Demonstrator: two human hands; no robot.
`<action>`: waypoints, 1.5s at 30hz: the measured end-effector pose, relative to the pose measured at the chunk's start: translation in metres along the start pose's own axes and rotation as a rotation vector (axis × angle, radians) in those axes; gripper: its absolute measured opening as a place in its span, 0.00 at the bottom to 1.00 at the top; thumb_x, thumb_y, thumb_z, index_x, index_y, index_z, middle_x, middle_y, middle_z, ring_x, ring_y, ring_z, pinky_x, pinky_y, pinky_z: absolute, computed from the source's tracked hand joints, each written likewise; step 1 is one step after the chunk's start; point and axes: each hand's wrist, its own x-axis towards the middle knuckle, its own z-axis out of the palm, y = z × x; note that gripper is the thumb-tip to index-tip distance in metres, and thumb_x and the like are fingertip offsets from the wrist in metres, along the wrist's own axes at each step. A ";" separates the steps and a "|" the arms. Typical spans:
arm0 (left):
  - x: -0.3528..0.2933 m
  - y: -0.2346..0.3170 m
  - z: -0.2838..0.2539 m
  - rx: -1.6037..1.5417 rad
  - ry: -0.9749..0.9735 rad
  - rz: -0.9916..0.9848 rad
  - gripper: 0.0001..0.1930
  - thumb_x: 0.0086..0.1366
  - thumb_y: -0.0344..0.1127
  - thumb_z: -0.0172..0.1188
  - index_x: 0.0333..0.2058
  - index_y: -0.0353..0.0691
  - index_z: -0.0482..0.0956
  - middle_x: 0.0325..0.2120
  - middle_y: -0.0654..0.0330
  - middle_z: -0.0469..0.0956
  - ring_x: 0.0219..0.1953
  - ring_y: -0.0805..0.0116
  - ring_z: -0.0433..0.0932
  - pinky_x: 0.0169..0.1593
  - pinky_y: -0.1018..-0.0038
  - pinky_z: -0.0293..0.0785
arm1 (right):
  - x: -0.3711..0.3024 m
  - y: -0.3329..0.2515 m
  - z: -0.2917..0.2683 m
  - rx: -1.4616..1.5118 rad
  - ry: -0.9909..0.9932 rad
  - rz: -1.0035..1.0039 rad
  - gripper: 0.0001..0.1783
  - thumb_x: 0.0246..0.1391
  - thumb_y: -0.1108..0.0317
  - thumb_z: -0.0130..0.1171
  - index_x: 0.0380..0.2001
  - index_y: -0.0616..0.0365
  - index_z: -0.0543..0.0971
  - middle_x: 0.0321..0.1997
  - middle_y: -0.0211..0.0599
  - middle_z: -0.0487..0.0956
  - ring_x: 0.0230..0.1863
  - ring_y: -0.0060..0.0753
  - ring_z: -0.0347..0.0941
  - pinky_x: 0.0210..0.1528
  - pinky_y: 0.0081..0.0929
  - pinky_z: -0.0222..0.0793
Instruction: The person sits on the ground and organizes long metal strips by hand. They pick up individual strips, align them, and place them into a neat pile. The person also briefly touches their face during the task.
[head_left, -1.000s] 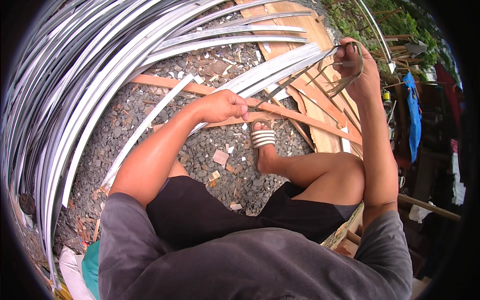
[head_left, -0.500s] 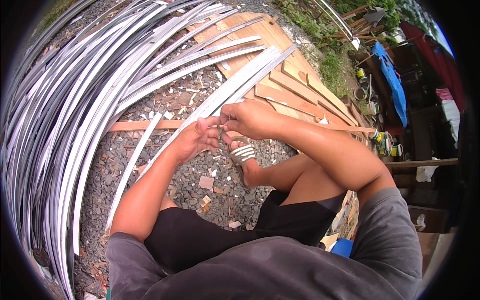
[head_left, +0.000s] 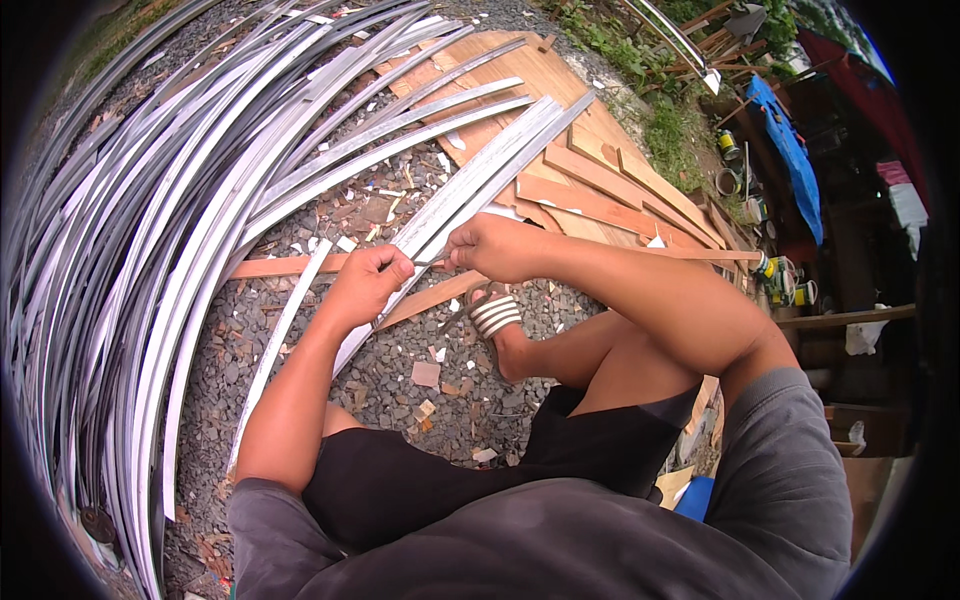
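Just above a pair of long silver metal channels (head_left: pixel 470 190), my two hands are held close together. A thin dark strand, perhaps wire (head_left: pixel 432 262), spans the small gap between them. My left hand (head_left: pixel 368 283) is closed, thumb pressed to the fingers at one end of the strand. With bent fingers pinched together, my right hand (head_left: pixel 492 246) grips the other end. The strand's exact kind is too small to make out. Under the channels a reddish wooden strip (head_left: pixel 280 266) lies crosswise on the gravel. My sandalled foot (head_left: pixel 495 315) rests below my right hand.
A large heap of long metal channels (head_left: pixel 190 240) covers the left side. Plywood (head_left: pixel 590 100) and loose wooden boards (head_left: pixel 600 215) lie ahead to the right. Scrap bits are scattered over the gravel (head_left: pixel 390 385). A blue tarp (head_left: pixel 785 150) and several cans are at the far right.
My left hand has gone from spread fingers to a closed pinch and shifted slightly left. The thin strand now stretches between both hands. More of the wooden strip shows beneath them.
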 end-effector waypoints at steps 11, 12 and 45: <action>-0.013 -0.117 -0.071 0.707 0.277 -0.834 0.50 0.57 0.67 0.66 0.66 0.35 0.63 0.57 0.36 0.73 0.63 0.42 0.72 0.64 0.56 0.70 | -0.006 0.013 -0.051 0.009 0.342 0.194 0.15 0.62 0.62 0.58 0.36 0.65 0.83 0.21 0.35 0.76 0.25 0.26 0.70 0.32 0.32 0.68; -0.014 -0.119 -0.061 0.772 0.239 -0.835 0.52 0.55 0.68 0.67 0.67 0.35 0.61 0.57 0.36 0.73 0.62 0.42 0.72 0.64 0.56 0.70 | -0.004 0.015 -0.052 -0.009 0.354 0.166 0.15 0.62 0.62 0.58 0.36 0.65 0.83 0.21 0.36 0.77 0.25 0.27 0.71 0.32 0.33 0.68; -0.027 -0.128 0.006 0.870 -0.001 -0.777 0.48 0.46 0.48 0.79 0.62 0.40 0.61 0.57 0.47 0.71 0.61 0.47 0.73 0.60 0.55 0.73 | -0.002 0.024 -0.045 -0.134 0.333 0.090 0.14 0.60 0.62 0.59 0.39 0.63 0.83 0.31 0.53 0.82 0.36 0.50 0.80 0.44 0.43 0.73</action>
